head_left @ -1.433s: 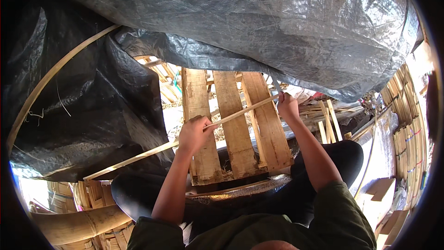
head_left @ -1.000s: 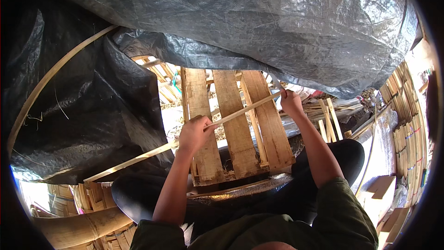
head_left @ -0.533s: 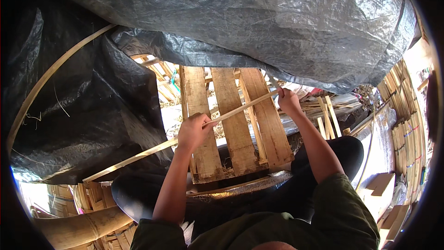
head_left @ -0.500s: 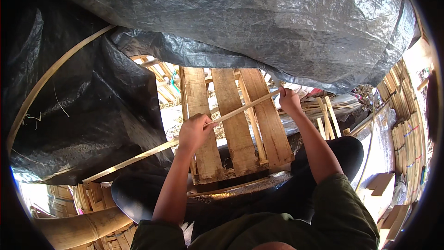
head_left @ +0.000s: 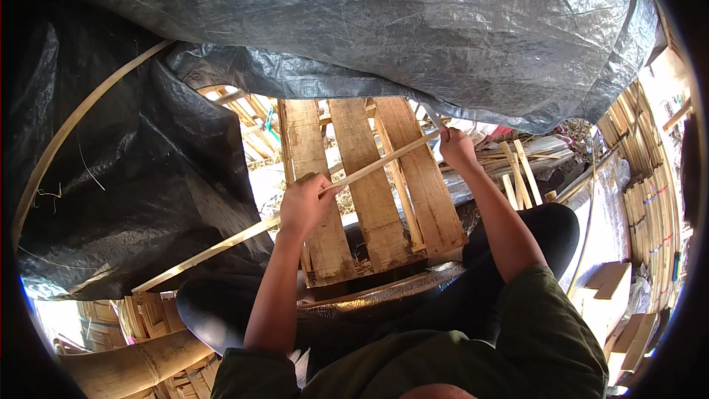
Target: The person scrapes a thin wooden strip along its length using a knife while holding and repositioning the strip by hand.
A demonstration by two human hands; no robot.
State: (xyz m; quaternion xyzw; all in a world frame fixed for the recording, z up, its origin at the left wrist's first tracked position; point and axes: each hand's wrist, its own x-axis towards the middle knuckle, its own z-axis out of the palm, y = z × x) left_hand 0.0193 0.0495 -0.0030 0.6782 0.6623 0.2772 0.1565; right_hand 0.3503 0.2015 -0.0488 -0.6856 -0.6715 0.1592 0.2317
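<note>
A long, pale bamboo strip (head_left: 380,162) slants across in front of me, rising from the lower left to the right. My left hand (head_left: 303,205) is closed around it near its middle, and its lower end extends past the dark tarp's edge. At the strip's upper end, my right hand (head_left: 458,149) is closed on a knife, whose narrow grey blade (head_left: 431,114) points up and to the left. Its handle is hidden in my fist. Blade and strip end meet or overlap by my fingers; whether they touch, I cannot tell.
Under the strip, a slatted wooden bench (head_left: 367,199) lies between my bent knees. A black tarp (head_left: 384,22) hangs low overhead and down the left, with a curved bamboo strip (head_left: 70,125) against it. Cut sticks (head_left: 522,174) and bundled strips (head_left: 650,229) are on the right.
The grey blade shows more clearly above my right hand, which has shifted slightly up and left. My left hand keeps its hold on the strip, also a little higher and further left.
</note>
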